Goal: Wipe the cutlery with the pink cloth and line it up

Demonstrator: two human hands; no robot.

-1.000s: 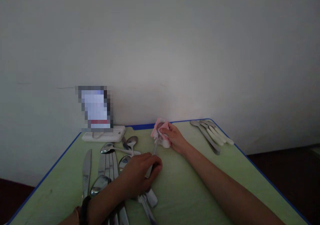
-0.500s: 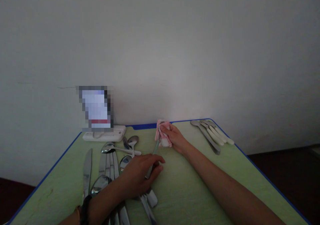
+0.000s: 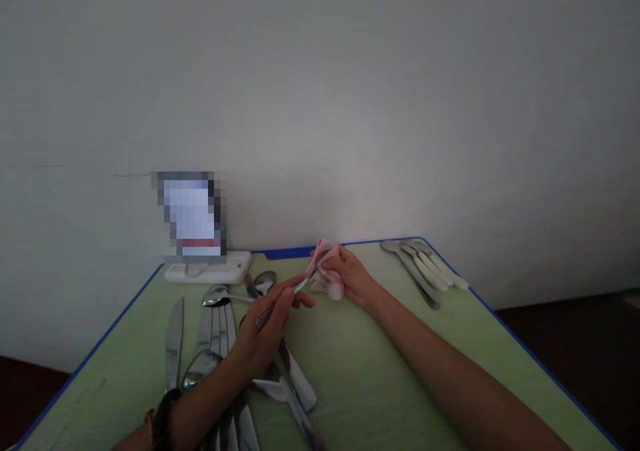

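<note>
Near the middle of the table, my left hand grips the metal handle of a piece of cutlery, which slants up to the right. Its far end disappears inside a folded pink-and-white cloth, so I cannot tell its kind. My right hand pinches the cloth around that end. Beneath and beside my left forearm lies a loose pile of cutlery, with a shiny spoon, another spoon and several long handles partly covered by the arm. A table knife rests left of the pile.
At the table's back right lie a metal spoon and several forks with cream handles. A blurred-out lit screen stands at the back left behind a white flat device. The green table has a blue edge against a grey wall.
My left hand has turned over and moved up and left, tilting the handle flatter. The cloth has shifted its folds around the far end. My right hand stays nearly in place.
</note>
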